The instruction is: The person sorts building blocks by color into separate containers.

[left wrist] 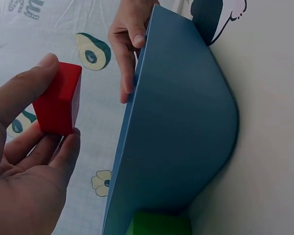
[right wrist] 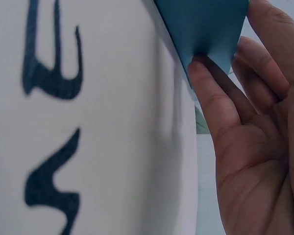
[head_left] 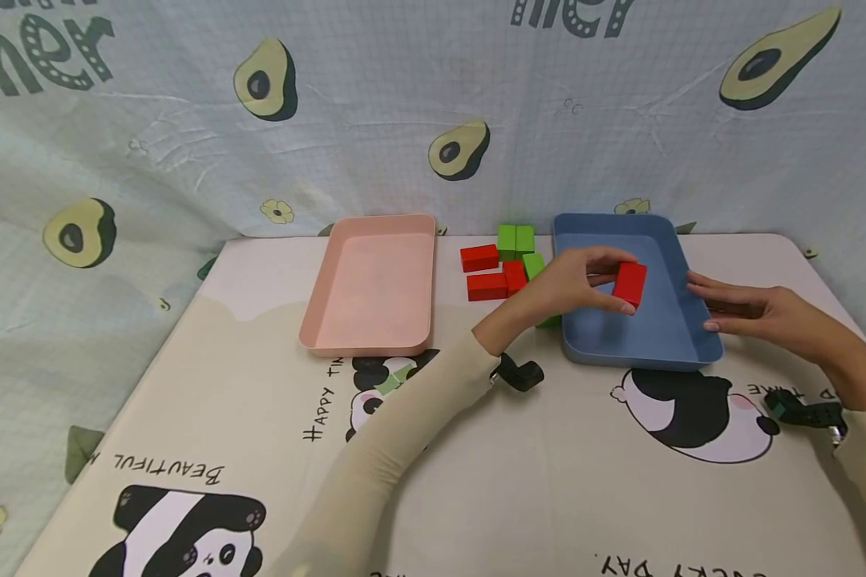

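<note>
A red block (head_left: 629, 285) is pinched by the left hand (head_left: 573, 280), the thumb pressed to one side and the fingers set against the other. It is held above the blue tray (head_left: 642, 355), apart from its floor and, in the left wrist view, apart from its rim as well. The block is probably gripped at its edges so that its lower part is left free and the hand can be lifted away without the tray being knocked.

The outer right side of the tray is touched by the right hand (head_left: 772, 312), whose fingers are extended rather than curled round anything. The tray is likely steadied this way against sliding on the tabletop (head_left: 584, 449); how hard it is pressed cannot be told.

Between the two trays, a loose cluster is formed by red blocks (head_left: 487, 287) and green blocks (head_left: 507, 242), partly hidden by the left forearm. One green block (left wrist: 161, 225) is seen just beside the blue tray's wall; whether the two touch is unclear. By this placing, the blocks appear to be put within easy reach of either tray. The pink tray (head_left: 371, 280) is set on the cluster's left, touched by neither hand.
</note>
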`<state>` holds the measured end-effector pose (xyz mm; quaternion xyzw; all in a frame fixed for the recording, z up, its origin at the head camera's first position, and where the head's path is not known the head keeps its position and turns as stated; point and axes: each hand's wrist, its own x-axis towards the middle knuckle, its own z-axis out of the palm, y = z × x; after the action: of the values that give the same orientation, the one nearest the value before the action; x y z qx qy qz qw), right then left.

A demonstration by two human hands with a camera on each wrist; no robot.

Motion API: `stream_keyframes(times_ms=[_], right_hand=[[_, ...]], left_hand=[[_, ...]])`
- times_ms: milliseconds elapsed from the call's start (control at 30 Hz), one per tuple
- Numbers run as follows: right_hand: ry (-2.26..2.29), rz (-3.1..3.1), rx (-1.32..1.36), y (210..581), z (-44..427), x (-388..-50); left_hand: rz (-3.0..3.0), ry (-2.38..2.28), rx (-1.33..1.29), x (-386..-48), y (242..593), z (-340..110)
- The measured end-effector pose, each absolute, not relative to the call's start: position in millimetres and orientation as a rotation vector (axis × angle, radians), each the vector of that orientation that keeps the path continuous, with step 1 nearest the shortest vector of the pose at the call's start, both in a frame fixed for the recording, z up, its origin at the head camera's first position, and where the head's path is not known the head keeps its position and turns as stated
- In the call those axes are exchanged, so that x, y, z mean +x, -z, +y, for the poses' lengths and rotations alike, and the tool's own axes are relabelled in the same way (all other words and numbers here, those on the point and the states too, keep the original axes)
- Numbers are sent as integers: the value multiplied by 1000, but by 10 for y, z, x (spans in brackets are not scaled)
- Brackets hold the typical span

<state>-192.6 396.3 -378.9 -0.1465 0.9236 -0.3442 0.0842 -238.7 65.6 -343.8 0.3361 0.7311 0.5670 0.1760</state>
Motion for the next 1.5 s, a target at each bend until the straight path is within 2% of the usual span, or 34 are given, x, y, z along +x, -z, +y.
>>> stream_keyframes(times_ms=[667, 1500], right_hand=[[1035, 2743, -467, 3753, 3949, -1935], [988, 2743, -435, 3747, 3961, -1956]], left_hand=[[1834, -1564, 770, -2551, 3384, 805], [1721, -1393, 872, -2782, 3453, 983]])
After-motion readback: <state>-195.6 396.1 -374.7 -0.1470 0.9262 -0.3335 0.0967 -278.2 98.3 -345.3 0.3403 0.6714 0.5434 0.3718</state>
